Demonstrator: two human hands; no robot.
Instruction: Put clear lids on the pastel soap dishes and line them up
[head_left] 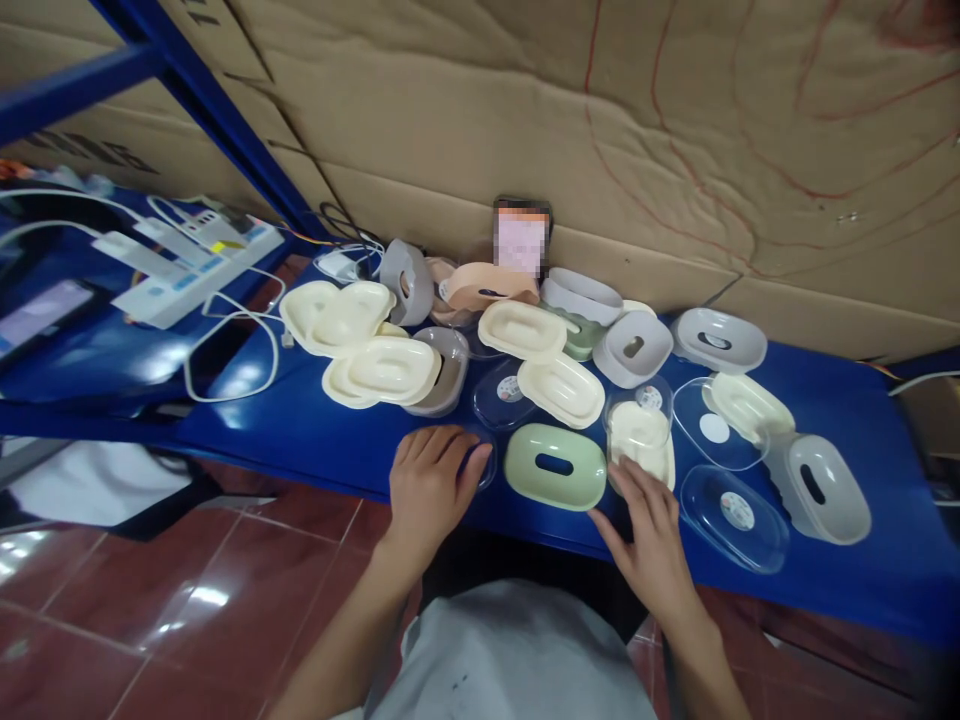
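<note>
Left hand (429,478) lay flat, open, on a clear lid (484,462) | right hand (651,530) open beside green soap-box cover (555,466) | light, stiff, slick plastic — best pinched at rims.

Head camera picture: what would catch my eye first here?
A crowd of plastic dish parts, cream, grey and clear, covers the blue shelf. A green lid with a slot sits at the front edge between the two hands: the left hand rests on a clear tray, the right hand beside a cream piece.

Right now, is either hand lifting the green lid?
No, the green lid lies flat on the bench between both hands.
</note>
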